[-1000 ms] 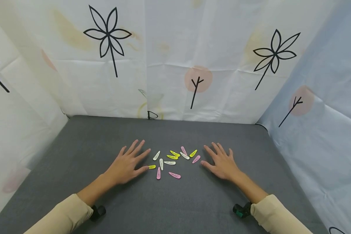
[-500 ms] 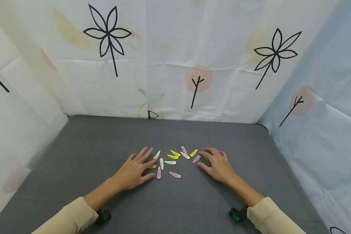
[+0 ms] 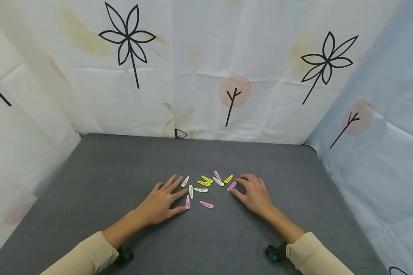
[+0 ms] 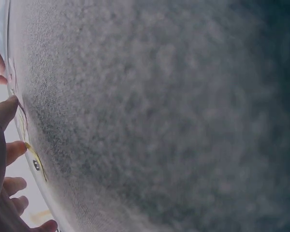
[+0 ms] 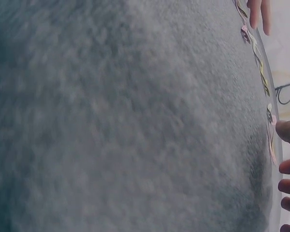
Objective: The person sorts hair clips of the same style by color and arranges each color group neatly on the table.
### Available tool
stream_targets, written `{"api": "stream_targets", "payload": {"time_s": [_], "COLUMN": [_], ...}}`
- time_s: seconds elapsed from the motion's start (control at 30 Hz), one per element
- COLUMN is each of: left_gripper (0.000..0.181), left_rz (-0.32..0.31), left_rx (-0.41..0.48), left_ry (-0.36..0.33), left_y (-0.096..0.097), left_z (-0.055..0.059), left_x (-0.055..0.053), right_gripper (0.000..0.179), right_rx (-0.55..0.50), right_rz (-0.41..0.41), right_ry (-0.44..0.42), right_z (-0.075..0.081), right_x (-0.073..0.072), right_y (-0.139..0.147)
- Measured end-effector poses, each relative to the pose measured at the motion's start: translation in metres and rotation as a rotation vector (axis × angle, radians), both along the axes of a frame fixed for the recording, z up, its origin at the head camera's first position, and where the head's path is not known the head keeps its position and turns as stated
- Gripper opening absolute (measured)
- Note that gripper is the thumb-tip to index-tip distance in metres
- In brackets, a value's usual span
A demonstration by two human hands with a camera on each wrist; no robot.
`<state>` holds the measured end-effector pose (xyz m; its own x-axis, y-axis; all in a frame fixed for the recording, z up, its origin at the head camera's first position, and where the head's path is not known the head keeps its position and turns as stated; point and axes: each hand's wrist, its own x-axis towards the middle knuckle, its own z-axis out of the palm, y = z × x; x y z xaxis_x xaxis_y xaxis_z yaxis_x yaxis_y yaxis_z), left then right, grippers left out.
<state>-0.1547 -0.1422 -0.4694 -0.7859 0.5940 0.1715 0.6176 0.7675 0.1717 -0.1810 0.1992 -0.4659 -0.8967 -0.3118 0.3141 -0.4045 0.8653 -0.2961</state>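
Note:
Several snap hair clips lie flat on the grey table. My left hand (image 3: 159, 204) is spread at their left side, thumb tip at the lower end of a pink hair clip (image 3: 187, 202). Near its fingertips are a white hair clip (image 3: 185, 181) and another white hair clip (image 3: 190, 191). A yellow hair clip (image 4: 35, 159), covered by the hand in the head view, shows by the fingers in the left wrist view. On the right, my right hand (image 3: 256, 195) has its thumb and index finger apart, on either side of a pink hair clip (image 3: 232, 186).
Between the hands lie yellow hair clips (image 3: 204, 183), a white hair clip (image 3: 201, 190) and a pink hair clip (image 3: 206, 204). The grey table (image 3: 206, 244) ends at a white patterned curtain (image 3: 199, 57) behind, with more curtain at both sides.
Both hands have moved inward toward the clips. The left now covers the yellow clip beside it; the right has lowered its fingers around the pink clip. The clips keep their layout.

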Motion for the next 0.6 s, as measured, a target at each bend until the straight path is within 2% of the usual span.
{"api": "stream_targets", "payload": {"time_s": [0.4, 0.6], "left_gripper": [0.061, 0.06], "left_rz": [-0.029, -0.018], "left_rx": [-0.003, 0.009], "left_ry": [-0.008, -0.036], "left_y": [0.0057, 0.0067], "left_z": [-0.001, -0.0016], "left_x": [0.0019, 0.0009], "right_gripper": [0.043, 0.044], "right_rx": [0.001, -0.022], "right_rz": [-0.023, -0.026], "right_ry": [0.019, 0.024], "right_z": [-0.0044, -0.0061], "right_x": [0.0004, -0.0015], "right_y": [-0.0089, -0.0099]}}
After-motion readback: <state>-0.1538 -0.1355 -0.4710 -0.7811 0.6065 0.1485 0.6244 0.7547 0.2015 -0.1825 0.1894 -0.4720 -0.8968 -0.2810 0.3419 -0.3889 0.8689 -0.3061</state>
